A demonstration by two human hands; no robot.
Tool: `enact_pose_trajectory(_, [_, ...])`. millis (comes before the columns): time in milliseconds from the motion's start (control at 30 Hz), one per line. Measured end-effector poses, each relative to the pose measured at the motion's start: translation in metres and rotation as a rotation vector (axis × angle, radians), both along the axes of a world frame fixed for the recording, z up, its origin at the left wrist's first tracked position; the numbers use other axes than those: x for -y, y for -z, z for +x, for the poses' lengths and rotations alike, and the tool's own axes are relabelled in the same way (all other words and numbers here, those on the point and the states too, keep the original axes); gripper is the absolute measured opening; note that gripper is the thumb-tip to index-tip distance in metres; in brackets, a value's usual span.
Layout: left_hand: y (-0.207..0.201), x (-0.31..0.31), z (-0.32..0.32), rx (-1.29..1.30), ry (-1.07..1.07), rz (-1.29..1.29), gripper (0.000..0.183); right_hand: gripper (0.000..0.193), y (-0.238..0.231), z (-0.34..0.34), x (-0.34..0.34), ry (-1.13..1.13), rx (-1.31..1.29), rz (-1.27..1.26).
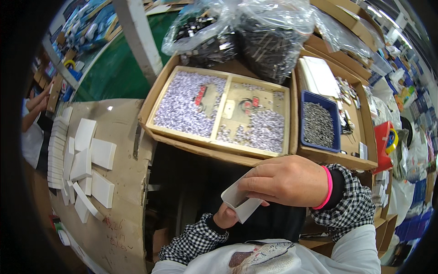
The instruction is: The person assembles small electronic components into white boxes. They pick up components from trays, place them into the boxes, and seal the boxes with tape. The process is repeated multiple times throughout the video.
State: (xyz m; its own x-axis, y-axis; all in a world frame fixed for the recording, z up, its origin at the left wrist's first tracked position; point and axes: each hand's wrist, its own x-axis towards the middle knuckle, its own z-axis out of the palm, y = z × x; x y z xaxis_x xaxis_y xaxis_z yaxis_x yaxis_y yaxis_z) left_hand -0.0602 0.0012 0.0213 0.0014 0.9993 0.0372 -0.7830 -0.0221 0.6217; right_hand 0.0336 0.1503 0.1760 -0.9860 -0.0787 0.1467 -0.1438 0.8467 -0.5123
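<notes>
A small white box (247,210) with an open end is held in front of my body. Its lower part rests in my left hand (226,216), whose fingers are closed around it and partly hidden behind it. My right hand (289,180), with a pink band at the wrist, reaches over from the right. Its bent fingers are at the box's open mouth and against its wall, and some fingertips are hidden there. Beyond my hands lies a wooden tray (219,132) in a carton, split into two compartments of many tiny pale pieces.
Several white boxes (102,154) lie piled and lined up on the brown table (123,219) to the left. Right of the tray, a blue bin (338,132) holds small dark metal parts. Clear plastic bags (273,36) of black parts stand behind. At far left is another person (33,123).
</notes>
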Motion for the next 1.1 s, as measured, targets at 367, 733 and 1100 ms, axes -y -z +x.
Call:
enact_pose_trajectory(367, [-0.009,-0.008,0.057,-0.094,0.288,-0.044,0.105,0.013,0.032,0.092,0.022,0.305,-0.286,0.085])
enact_pose_trajectory(733, [0.045,0.003,0.069,0.025,0.356,-0.079,0.073,0.026,0.126,0.166,0.092,0.981,-0.404,-1.16])
enact_pose_trajectory(1100, [0.065,0.031,0.085,-0.488,-0.249,-0.119,0.034,0.03,0.19,0.167,0.135,1.159,-0.477,-1.064])
